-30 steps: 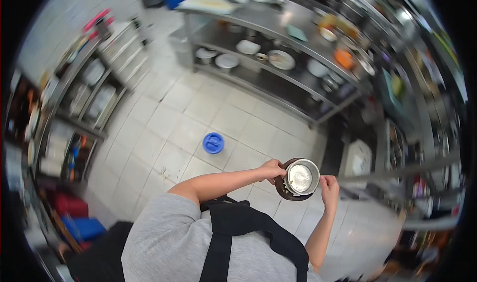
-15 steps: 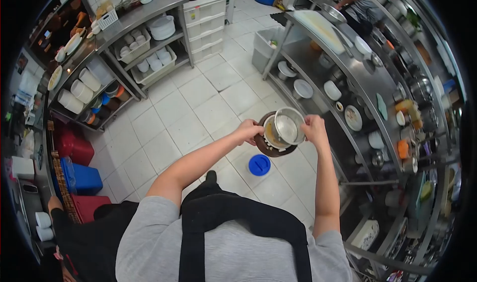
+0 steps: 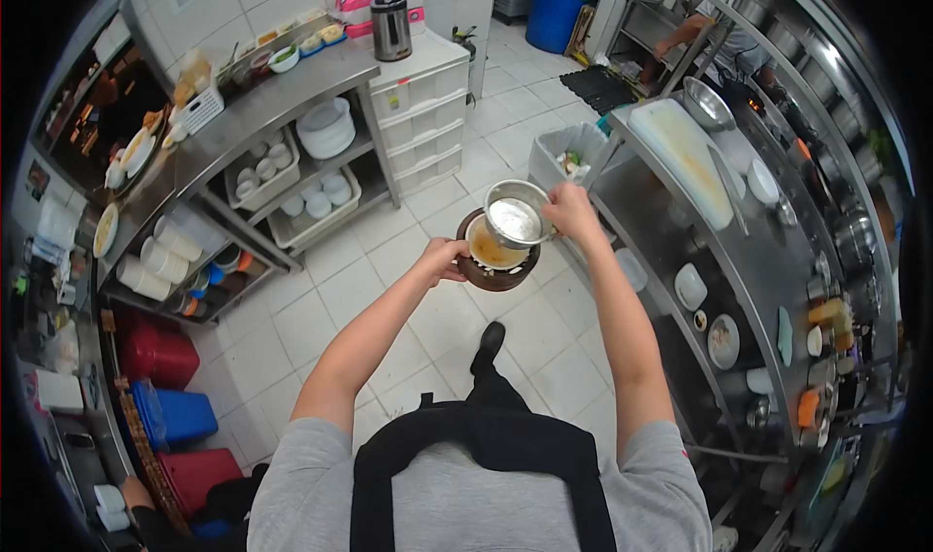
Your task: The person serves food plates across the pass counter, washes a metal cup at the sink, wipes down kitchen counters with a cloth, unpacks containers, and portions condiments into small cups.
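Note:
My left hand point(image 3: 445, 262) is closed on the side of a dark brown round holder point(image 3: 501, 280) in which a pale bowl point(image 3: 496, 253) sits. Inside the bowl shows a brownish-yellow liquid, and small white bits lie along its near rim. My right hand point(image 3: 571, 212) grips the right side of a small metal pan point(image 3: 517, 215), its handle hidden by the fingers. The pan overlaps the far right part of the bowl. Both are held out in front of me above the tiled floor.
At right, a steel counter point(image 3: 692, 246) carries a cutting board point(image 3: 682, 161) and a metal bowl point(image 3: 708, 103). A lined bin point(image 3: 562, 154) stands ahead, near white drawers point(image 3: 425, 100). Steel shelves point(image 3: 292, 76) hold dishes at left. Another person point(image 3: 729, 42) works at upper right.
I have stepped forward with the holder and pan, and the counter and bin are nearer. The blue-lidded container on the floor has left view. More liquid shows in the bowl.

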Action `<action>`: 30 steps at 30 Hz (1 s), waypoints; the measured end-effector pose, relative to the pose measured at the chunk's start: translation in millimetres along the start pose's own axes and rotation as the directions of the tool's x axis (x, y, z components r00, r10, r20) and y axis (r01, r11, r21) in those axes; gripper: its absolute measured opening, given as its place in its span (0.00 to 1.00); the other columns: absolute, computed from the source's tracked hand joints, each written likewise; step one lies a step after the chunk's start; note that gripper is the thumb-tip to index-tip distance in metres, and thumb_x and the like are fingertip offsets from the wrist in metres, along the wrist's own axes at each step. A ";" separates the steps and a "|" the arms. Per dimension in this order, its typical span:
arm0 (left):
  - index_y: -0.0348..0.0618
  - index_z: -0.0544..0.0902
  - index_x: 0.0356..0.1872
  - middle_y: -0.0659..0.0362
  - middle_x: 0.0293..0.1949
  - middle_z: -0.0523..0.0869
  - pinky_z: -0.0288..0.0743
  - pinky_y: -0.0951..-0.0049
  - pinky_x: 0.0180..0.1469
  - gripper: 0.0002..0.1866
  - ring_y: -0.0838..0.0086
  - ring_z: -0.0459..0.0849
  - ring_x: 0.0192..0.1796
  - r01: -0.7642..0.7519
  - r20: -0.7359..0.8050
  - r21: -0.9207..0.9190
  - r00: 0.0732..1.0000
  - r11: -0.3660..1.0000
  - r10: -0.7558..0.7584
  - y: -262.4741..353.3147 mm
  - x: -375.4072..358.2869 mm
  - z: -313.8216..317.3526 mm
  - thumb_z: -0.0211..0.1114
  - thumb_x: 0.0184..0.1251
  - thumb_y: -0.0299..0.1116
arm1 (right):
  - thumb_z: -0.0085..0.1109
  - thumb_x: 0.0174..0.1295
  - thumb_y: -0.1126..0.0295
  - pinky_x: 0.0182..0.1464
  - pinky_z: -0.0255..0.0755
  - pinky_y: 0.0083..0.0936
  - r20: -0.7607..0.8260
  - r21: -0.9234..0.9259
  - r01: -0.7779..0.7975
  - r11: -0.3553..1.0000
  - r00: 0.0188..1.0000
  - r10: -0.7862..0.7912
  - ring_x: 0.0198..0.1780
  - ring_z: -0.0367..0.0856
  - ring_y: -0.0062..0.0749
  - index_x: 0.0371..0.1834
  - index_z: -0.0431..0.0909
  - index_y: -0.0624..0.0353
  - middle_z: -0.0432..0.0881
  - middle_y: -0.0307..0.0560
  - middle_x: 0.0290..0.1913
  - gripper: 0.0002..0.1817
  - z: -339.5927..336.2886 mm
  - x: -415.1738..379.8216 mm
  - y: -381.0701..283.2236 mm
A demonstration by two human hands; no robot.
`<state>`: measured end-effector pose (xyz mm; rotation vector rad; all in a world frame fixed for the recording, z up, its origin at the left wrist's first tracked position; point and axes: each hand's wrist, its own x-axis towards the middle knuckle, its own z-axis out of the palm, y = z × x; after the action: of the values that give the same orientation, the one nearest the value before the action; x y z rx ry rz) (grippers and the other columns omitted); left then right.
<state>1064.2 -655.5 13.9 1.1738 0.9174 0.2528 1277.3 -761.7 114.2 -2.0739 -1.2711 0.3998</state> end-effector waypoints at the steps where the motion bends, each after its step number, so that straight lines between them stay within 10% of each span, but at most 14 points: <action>1: 0.28 0.75 0.34 0.50 0.31 0.78 0.82 0.67 0.27 0.17 0.59 0.83 0.27 -0.003 0.000 0.002 1.000 1.000 0.003 7.3 23.6 -2.2 0.59 0.45 0.33 | 0.52 0.42 0.78 0.19 0.73 0.32 0.016 -0.011 0.011 1.000 1.000 -0.011 0.15 0.79 0.41 0.16 0.72 0.73 0.75 0.60 0.14 0.07 0.7 27.7 8.3; 30: 0.28 0.73 0.41 0.49 0.35 0.78 0.82 0.64 0.34 0.21 0.60 0.82 0.29 0.013 0.129 -0.015 0.992 1.000 -0.011 488.6 755.5 23.9 0.57 0.45 0.33 | 0.52 0.40 0.78 0.16 0.71 0.27 -0.183 -0.166 0.070 0.984 0.978 -0.100 0.12 0.77 0.35 0.14 0.73 0.72 0.73 0.53 0.10 0.06 -160.3 855.1 173.9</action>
<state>1690.4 -12.1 76.0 1.1561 0.8078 0.1727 1895.0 -128.5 182.5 -2.1214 -1.3063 0.0604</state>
